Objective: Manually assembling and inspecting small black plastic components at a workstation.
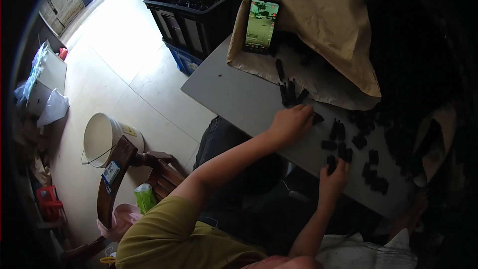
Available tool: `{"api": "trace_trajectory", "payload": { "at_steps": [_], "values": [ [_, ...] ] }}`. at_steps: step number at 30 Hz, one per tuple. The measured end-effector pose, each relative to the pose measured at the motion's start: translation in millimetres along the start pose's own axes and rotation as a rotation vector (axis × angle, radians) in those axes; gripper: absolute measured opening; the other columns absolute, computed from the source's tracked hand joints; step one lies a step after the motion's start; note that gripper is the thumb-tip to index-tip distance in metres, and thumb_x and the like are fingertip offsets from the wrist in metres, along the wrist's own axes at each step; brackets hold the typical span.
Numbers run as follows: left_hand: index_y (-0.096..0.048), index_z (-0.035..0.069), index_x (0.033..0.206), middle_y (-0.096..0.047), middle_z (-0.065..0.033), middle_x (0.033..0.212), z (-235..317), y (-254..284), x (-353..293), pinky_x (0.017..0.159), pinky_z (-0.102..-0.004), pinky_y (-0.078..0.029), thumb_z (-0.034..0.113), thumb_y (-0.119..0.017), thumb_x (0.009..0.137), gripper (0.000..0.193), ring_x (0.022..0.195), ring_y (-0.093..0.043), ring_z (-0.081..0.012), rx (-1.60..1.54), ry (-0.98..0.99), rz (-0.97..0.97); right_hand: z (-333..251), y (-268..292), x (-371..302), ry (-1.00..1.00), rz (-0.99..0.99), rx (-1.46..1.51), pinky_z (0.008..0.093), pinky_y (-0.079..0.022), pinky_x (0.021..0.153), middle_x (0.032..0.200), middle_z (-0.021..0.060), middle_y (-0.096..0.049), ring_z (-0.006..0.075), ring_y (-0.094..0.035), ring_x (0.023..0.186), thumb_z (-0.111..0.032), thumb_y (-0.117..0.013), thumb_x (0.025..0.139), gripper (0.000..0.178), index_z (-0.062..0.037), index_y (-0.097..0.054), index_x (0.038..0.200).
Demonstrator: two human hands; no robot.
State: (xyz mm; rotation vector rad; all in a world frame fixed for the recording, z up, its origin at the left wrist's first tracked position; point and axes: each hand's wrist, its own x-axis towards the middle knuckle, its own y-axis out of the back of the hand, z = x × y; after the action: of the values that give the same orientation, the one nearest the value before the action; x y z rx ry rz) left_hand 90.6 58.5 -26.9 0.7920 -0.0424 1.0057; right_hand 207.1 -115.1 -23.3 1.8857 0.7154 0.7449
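Small black oblong pieces lie scattered over the grey table; their exact kind is too dark to tell. My left hand (294,124) is closed at the table's middle, with a dark pointed piece (317,118) showing at its fingertips. Nearer the front edge, my right hand (334,180) pinches a black piece (331,161) between thumb and finger. Paired pieces (337,130) lie between the two hands. Beyond my left hand is a cluster of black pieces (289,92) beside an open brown paper sack (318,25). More pieces (376,182) lie right of my right hand.
A lit phone (261,26) leans against the sack. Behind the grey table (224,92) stands a black crate (184,32) full of dark pieces, on a blue crate (183,60). On the floor at left are a white bucket (102,137) and a wooden chair (117,179).
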Motion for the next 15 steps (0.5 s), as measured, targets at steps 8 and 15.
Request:
{"api": "trace_trajectory", "payload": {
  "at_steps": [8,15],
  "values": [
    [-0.057,0.006,0.09,-0.061,-0.0147,0.074,17.0,11.2,-38.2,0.059,-0.043,-0.047,0.016,-0.057,0.085,0.011,0.071,-0.06,-0.0355,-0.11,-0.017,-0.082,-27.6,7.4,-9.3,0.198,0.028,0.422,0.0374,-0.049,0.075,0.099,0.0133,-0.051,0.0304,-0.056,0.093,0.0,-0.061,0.072,0.032,-0.0002,-0.055,0.103],
    [-0.054,0.006,0.098,-0.061,-0.0147,0.082,35.0,10.9,-60.8,0.06,-0.0434,-0.047,0.014,-0.056,0.086,0.014,0.074,-0.059,-0.0368,-0.223,-0.036,-0.155,-50.3,17.9,-14.2,0.356,-0.012,0.402,0.0348,-0.05,0.07,0.102,0.0119,-0.051,0.0272,-0.058,0.09,0.004,-0.062,0.072,0.031,0.0005,-0.057,0.102]
  ]
}}
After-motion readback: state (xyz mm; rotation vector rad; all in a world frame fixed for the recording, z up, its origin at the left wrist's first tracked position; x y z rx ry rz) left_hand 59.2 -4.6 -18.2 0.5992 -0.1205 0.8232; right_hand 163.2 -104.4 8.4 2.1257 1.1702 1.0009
